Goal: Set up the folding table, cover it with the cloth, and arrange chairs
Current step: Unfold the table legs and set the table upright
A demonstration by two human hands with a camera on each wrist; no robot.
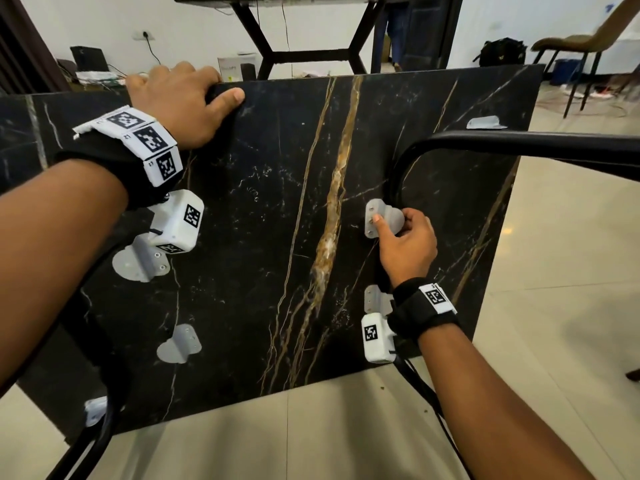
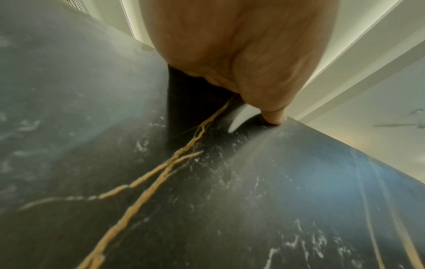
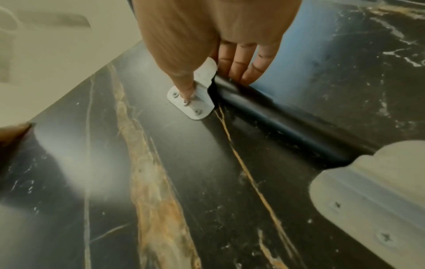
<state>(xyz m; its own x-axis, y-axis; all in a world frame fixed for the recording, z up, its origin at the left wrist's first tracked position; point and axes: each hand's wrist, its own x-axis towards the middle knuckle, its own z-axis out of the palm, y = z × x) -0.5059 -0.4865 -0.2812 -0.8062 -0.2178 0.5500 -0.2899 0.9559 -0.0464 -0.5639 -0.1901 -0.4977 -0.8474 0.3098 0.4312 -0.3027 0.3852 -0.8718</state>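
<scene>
The table (image 1: 277,220), a black slab veined in gold, stands tilted on edge on the tiled floor (image 1: 554,271), its underside toward the person. At the left a black leg (image 1: 93,403) lies against it, partly hidden behind the forearm and cut off at the frame's bottom; grey brackets (image 1: 178,344) hold it. The left hand (image 1: 180,102) grips the slab's top edge, thumb on the near face, fingers curled over and hidden behind the edge. The left wrist view shows only the palm and the thumb tip (image 2: 273,118) pressing the slab; the fingers are out of sight there too.

Right of centre, the right hand (image 1: 405,244) holds the other leg (image 1: 519,140) where it meets a bracket (image 1: 374,218). The head view hides the fingers behind the tube; the right wrist view shows them curled round the tube (image 3: 264,109), thumb (image 3: 184,85) pressed on the screwed plate (image 3: 195,107). That leg swings out away from the slab and runs off the right edge. Far right, a chair (image 1: 575,43) stands well apart, blurred.
</scene>
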